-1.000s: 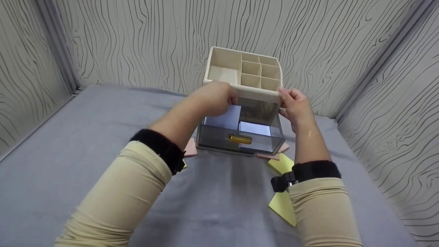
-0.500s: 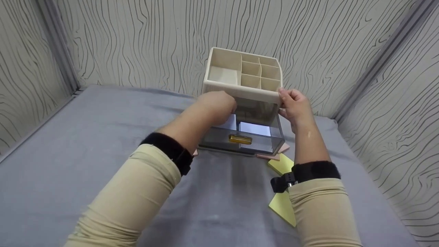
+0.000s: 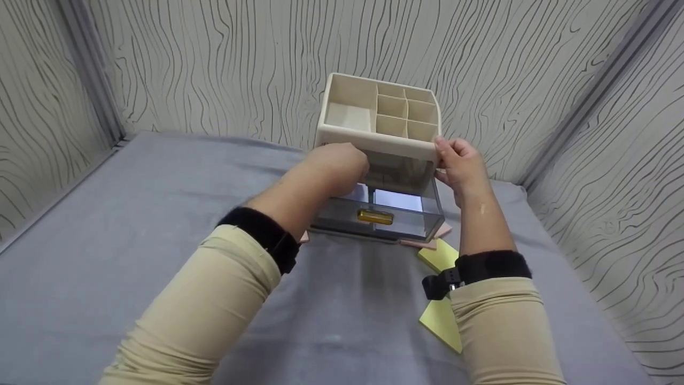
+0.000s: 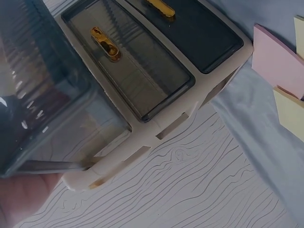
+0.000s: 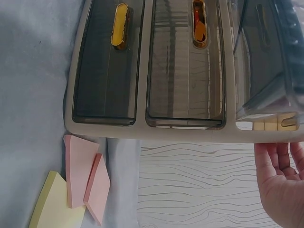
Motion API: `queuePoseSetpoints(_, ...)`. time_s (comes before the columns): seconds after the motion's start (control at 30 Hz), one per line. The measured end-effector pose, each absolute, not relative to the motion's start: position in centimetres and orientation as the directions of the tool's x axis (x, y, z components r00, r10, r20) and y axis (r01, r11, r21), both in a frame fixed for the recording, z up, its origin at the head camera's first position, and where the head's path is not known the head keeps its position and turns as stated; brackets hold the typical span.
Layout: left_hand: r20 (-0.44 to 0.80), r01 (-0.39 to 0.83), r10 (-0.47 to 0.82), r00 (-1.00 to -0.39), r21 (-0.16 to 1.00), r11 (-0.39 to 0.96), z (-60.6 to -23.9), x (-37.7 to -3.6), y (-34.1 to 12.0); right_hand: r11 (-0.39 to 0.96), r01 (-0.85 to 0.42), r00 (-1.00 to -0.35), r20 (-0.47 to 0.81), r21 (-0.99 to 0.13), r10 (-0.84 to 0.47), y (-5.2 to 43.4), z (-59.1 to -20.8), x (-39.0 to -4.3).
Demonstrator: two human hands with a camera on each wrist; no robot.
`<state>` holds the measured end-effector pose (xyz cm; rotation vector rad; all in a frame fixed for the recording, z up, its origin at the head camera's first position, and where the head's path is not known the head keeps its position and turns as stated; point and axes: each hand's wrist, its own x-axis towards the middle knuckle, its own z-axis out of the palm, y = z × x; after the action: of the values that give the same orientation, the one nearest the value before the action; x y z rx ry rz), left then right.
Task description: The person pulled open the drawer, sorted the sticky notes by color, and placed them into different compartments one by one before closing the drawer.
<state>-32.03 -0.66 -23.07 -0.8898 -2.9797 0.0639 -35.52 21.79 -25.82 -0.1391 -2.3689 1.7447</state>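
A cream desk organizer stands at the back of the table, its top drawer pulled out. The smoky see-through drawer has a gold handle. Inside, a pale pad of paper lies on the right, and another pale pad shows just under my left hand. That hand reaches down over the drawer's left half, its fingertips hidden. My right hand grips the organizer's upper right corner, thumb on the front edge; in the right wrist view its fingers lie along the side wall.
Yellow note pads and pink note pads lie on the grey cloth at right, partly under my right arm. Further pink pads lie left of the organizer. A wood-grain patterned wall stands close behind.
My left hand has moved slightly down and right over the drawer. The pale pad beneath it has sunk lower into the drawer's left half. My right hand keeps its grip on the corner.
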Motion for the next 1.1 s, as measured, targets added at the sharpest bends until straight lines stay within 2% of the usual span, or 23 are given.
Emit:
queuePoseSetpoints(0.17,0.069,0.538,0.534,-0.842,0.036,0.842,-22.5,-31.6,-1.0,0.315,-0.040,-0.977,0.104,-0.948,0.189,21.9,-25.9,-35.5)
queuePoseSetpoints(0.3,0.188,0.556,0.534,-0.825,0.092,0.826,-22.2,-30.8,-1.2,0.315,-0.043,-0.977,0.105,-0.948,0.184,22.0,-26.0,-35.4)
queuePoseSetpoints(0.47,0.358,0.628,0.561,-0.746,0.099,0.772,-22.0,-29.2,-0.9,0.308,-0.044,-0.978,0.104,-0.950,0.179,22.0,-25.9,-35.4)
queuePoseSetpoints(0.73,0.547,0.716,0.569,-0.615,0.084,0.693,-23.0,-26.5,-0.6,0.303,-0.049,-0.978,0.107,-0.952,0.179,21.9,-25.9,-35.4)
queuePoseSetpoints(0.83,0.574,0.734,0.574,-0.584,0.071,0.675,-23.7,-25.8,-0.7,0.315,-0.045,-0.979,0.106,-0.948,0.177,21.9,-26.0,-35.4)
queuePoseSetpoints(1.03,0.553,0.750,0.602,-0.575,0.063,0.659,-25.2,-24.9,-0.6,0.319,-0.046,-0.978,0.108,-0.947,0.177,21.8,-26.0,-35.4)
queuePoseSetpoints(1.1,0.571,0.768,0.614,-0.544,0.045,0.639,-25.7,-24.8,-0.6,0.319,-0.047,-0.979,0.108,-0.947,0.176,21.8,-25.9,-35.5)
